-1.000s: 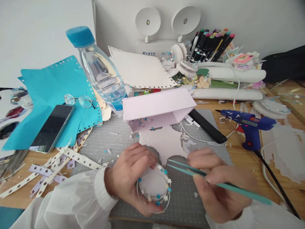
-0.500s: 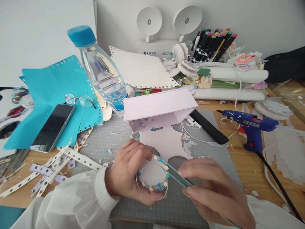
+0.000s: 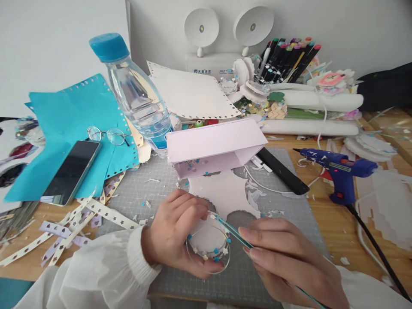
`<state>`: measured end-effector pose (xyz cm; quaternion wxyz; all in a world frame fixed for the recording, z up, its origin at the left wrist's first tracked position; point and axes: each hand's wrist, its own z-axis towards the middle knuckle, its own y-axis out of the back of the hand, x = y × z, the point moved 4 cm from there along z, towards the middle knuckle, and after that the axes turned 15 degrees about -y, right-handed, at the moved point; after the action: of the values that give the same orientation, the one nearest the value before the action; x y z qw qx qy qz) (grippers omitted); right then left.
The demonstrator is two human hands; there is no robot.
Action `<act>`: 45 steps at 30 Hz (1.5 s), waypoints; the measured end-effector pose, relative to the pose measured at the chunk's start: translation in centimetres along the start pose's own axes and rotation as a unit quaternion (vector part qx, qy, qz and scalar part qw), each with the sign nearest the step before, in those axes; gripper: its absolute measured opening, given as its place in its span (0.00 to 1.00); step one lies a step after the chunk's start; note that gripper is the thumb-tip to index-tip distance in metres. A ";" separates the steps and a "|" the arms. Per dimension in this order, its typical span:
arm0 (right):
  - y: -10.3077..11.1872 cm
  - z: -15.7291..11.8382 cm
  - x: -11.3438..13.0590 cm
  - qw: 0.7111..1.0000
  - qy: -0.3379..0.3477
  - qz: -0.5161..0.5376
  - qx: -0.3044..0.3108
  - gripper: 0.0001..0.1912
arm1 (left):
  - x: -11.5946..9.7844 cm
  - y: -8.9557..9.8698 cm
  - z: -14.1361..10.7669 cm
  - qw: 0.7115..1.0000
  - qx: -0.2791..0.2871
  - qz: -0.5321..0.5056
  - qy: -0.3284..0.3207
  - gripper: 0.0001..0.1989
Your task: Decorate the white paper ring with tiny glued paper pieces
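My left hand [image 3: 182,231] is closed around the edge of a small round white paper piece [image 3: 209,236] ringed by thin wire hoops. Tiny blue and white paper flowers [image 3: 216,251] dot the hoops. In my right hand [image 3: 289,253] is a pair of teal tweezers [image 3: 236,234], pinched between thumb and fingers. The tweezers' tips reach the upper right rim of the round piece, beside a little blue flower. Whether they grip that flower I cannot tell. Just behind lies a white sheet with round cut-outs [image 3: 219,193] on the grey cutting mat [image 3: 135,189].
A pale open box [image 3: 215,141] with paper flowers inside stands behind my hands. A blue glue gun [image 3: 341,171] with its cord is at the right. At the left are a water bottle [image 3: 138,98], a phone [image 3: 72,171], glasses [image 3: 107,135] and punched paper strips [image 3: 64,234].
The tweezers' arms have drawn closer together, and their tips sit at the rim. The round piece has shifted slightly right and down with my left hand.
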<state>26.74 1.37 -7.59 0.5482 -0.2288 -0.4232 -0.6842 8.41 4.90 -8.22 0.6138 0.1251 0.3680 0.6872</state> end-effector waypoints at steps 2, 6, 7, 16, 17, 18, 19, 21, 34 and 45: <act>-0.1 0.0 0.1 1.000 -0.003 0.013 0.002 0.19 | 0.0 -0.1 0.0 1.000 -0.001 -0.004 -0.001 0.26; -0.3 0.5 -0.3 0.986 -0.118 0.110 -0.035 0.16 | 0.1 -0.1 -0.1 1.000 -0.001 -0.009 0.002 0.25; -0.4 0.6 -0.6 0.976 -0.159 0.144 -0.044 0.15 | 0.1 -0.1 -0.1 1.000 -0.001 -0.009 0.001 0.25; -1.8 0.6 -3.4 0.835 -0.395 0.382 -0.035 0.02 | 0.1 0.0 0.1 0.999 -0.008 -0.028 -0.012 0.26; -1.9 0.6 -3.5 0.821 -0.410 0.396 -0.034 0.01 | 0.1 0.0 0.1 0.999 -0.009 -0.032 -0.011 0.26; -2.1 0.5 -3.7 0.807 -0.425 0.410 -0.034 0.01 | 0.1 -0.1 0.0 0.999 -0.010 -0.036 -0.009 0.26; -2.2 0.4 -3.8 0.791 -0.443 0.420 -0.034 0.02 | 0.2 -0.1 0.0 0.999 -0.010 -0.043 -0.007 0.26; -2.3 0.1 -4.0 0.760 -0.484 0.432 -0.036 0.03 | 0.2 0.0 0.0 0.998 -0.009 -0.068 0.004 0.27; -2.1 0.4 -4.0 0.765 -0.497 0.407 -0.047 0.07 | 1.7 0.3 -0.4 0.898 0.013 -0.383 0.218 0.12; -2.8 -0.3 -4.7 0.700 -0.555 0.448 -0.038 0.08 | 1.9 -0.3 -0.8 0.836 -0.006 -0.467 0.286 0.15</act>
<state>25.48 3.82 -12.33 0.4464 -0.7506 -0.4717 -0.1221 7.68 6.40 -9.51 0.7299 -0.2676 0.5379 0.3259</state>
